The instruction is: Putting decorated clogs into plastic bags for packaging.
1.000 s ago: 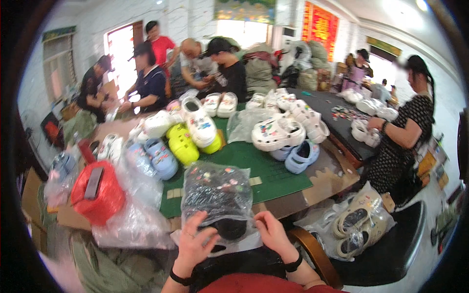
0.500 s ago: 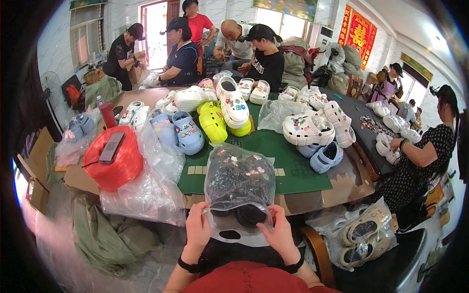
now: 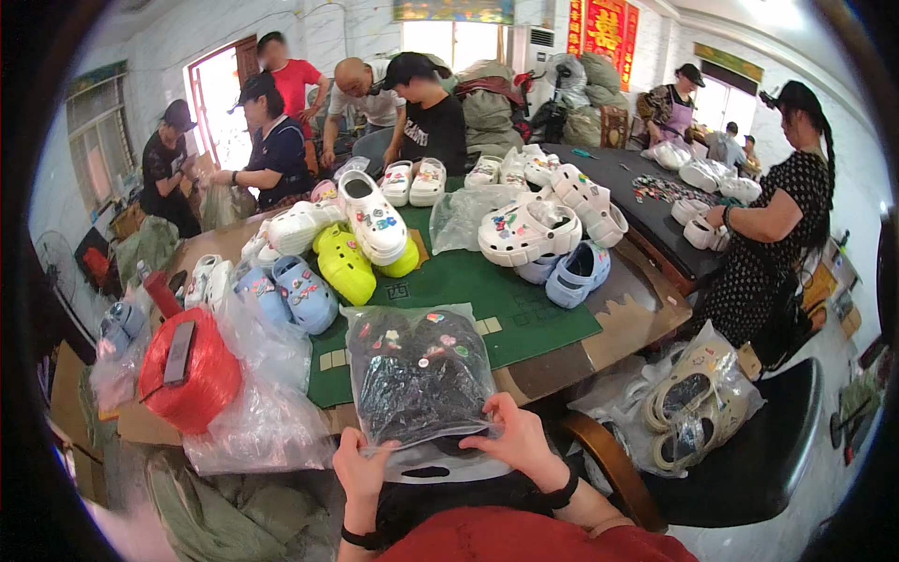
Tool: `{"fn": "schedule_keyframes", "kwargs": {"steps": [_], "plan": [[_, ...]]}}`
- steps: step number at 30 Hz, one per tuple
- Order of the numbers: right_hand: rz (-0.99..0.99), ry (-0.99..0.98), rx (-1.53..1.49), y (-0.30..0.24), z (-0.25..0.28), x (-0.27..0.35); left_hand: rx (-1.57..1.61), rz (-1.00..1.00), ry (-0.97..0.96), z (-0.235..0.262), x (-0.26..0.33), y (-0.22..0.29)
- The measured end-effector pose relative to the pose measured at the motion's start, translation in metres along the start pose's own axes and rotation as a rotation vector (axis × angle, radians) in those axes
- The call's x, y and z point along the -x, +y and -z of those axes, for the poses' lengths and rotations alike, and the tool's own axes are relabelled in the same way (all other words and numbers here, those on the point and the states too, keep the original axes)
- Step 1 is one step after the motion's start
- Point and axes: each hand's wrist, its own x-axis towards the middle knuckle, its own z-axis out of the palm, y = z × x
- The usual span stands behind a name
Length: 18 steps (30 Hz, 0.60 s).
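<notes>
A pair of black clogs point(image 3: 391, 382) with colourful charms lies inside a clear plastic bag point(image 3: 407, 457) at the table's near edge. My left hand point(image 3: 361, 470) pinches the bag's near left corner between thumb and fingers. At the near right corner my right hand point(image 3: 520, 438) grips the same plastic. Between the hands the bag's edge stretches nearly straight across the clogs' near ends. A white strip with a dark handle slot shows just below it.
White clogs point(image 3: 373, 217), lime clogs point(image 3: 343, 266) and blue clogs point(image 3: 307, 294) crowd the table beyond the green mat point(image 3: 440, 286). A red twine roll point(image 3: 211, 379) bears a phone point(image 3: 178, 353). Bagged beige clogs point(image 3: 688, 421) rest on the black chair point(image 3: 782, 450). Several people work around.
The bag's mouth, which gaped over a black clog, is now drawn flatter. My hands have moved slightly lower at the left. The whole view has turned to the right.
</notes>
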Motion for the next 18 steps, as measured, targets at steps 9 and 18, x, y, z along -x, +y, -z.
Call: {"fn": "schedule_keyframes", "kwargs": {"steps": [9, 18], "plan": [[-0.005, 0.161, 0.071, 0.028, 0.001, -0.013, -0.002, -0.091, -0.025, -0.012, -0.003, 0.005], [0.485, 0.148, 0.169, -0.022, 0.024, -0.010, -0.069, -0.085, -0.370, 0.030, -0.011, -0.033]]}}
